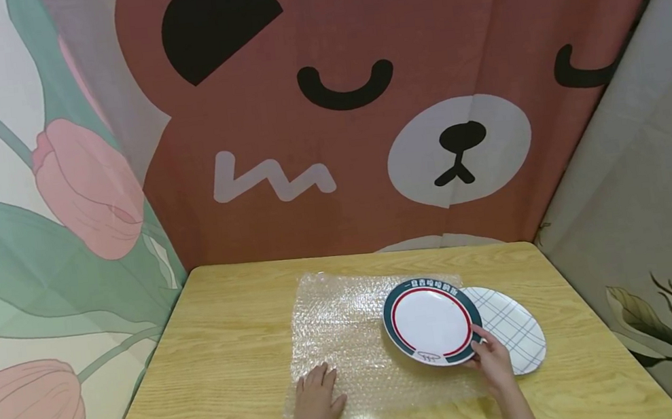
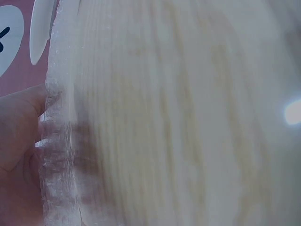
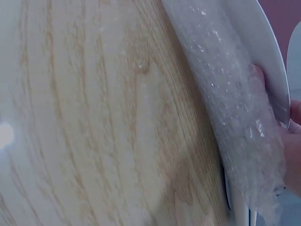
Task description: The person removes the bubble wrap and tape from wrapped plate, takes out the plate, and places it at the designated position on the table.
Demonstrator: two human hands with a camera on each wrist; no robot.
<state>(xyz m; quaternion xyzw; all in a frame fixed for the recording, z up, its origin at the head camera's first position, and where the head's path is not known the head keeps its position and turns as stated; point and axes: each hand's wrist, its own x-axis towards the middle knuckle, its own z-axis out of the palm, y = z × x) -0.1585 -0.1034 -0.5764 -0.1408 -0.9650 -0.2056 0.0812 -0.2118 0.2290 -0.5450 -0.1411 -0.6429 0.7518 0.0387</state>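
My right hand pinches the lower right rim of a round white plate with a dark green border and a red ring. That plate is held over a sheet of bubble wrap, and in the right wrist view its pale underside tilts up above the wrap. My left hand rests on the wrap's lower left corner with fingers extended. Partly behind the green-rimmed plate and my right hand lies a second white plate with a thin blue-grey line grid, on the right side of the wrap.
Everything lies on a wood-grain table, which shows bare at the left, right and front. Behind it hangs a brown bear-print cloth. Printed fabric also hangs on both sides, with tulips on the left.
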